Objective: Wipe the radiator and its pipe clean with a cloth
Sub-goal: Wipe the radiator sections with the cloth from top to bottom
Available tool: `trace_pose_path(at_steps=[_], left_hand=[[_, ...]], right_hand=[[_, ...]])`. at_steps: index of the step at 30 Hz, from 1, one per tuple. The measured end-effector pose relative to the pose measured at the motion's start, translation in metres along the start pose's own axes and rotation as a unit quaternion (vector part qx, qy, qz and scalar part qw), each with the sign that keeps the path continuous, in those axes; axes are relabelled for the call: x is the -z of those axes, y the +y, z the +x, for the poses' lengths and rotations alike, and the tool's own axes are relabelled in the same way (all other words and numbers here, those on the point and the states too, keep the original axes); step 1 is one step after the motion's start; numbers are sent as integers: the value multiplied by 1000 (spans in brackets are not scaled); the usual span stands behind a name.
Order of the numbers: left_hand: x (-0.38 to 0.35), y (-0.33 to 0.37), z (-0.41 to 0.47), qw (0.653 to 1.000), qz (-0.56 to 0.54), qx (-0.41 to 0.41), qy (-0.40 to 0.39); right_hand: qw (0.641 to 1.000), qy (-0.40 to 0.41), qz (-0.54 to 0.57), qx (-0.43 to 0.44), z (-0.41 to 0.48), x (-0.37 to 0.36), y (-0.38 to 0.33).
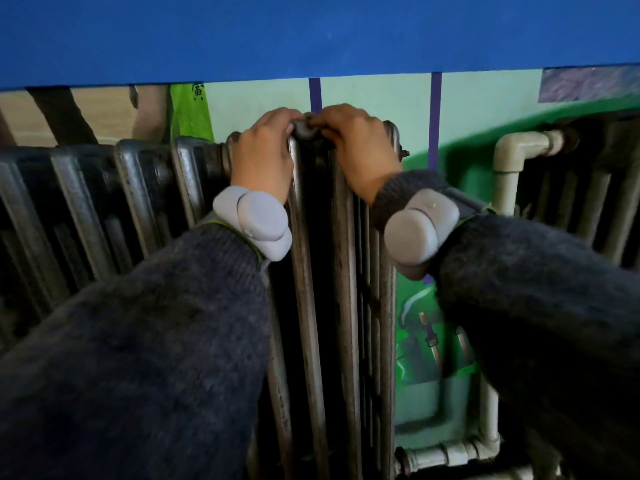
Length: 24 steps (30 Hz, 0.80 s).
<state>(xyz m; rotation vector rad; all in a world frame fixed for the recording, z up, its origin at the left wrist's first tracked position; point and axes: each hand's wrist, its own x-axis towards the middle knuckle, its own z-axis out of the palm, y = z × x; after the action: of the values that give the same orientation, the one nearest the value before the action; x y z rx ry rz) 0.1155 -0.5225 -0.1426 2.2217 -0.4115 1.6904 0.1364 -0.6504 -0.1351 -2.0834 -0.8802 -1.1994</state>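
Note:
A dark cast-iron radiator (311,271) with tall ribs stands against the wall, reaching from the left edge to the centre. My left hand (263,157) and my right hand (356,150) rest side by side on top of its right end, fingers curled over the rim. Between the fingertips a small grey wad, apparently the cloth (305,129), is draped over a rib's top; both hands pinch it, and most of it is hidden. A pale pipe (507,157) with an elbow runs down the wall to the right of my hands.
A blue ledge (311,36) overhangs the radiator closely. A second dark radiator (595,188) stands at the right, joined by the pale pipe. More pale pipe with fittings (446,455) runs low near the floor. The green painted wall (460,161) shows in the gap.

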Motion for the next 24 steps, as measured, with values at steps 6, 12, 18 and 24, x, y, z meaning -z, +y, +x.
trace_pose_path(at_steps=[6, 12, 18, 24], left_hand=[[2, -8, -23, 997, -13, -77, 4], [7, -5, -73, 984, 51, -161, -52], [9, -16, -140, 943, 132, -242, -185], [28, -13, -122, 915, 165, -298, -216]], right_hand=[[998, 43, 27, 47, -18, -8, 6], [983, 19, -86, 160, -59, -13, 16], [956, -65, -171, 228, -132, -25, 28], [944, -83, -169, 272, -122, -12, 20]])
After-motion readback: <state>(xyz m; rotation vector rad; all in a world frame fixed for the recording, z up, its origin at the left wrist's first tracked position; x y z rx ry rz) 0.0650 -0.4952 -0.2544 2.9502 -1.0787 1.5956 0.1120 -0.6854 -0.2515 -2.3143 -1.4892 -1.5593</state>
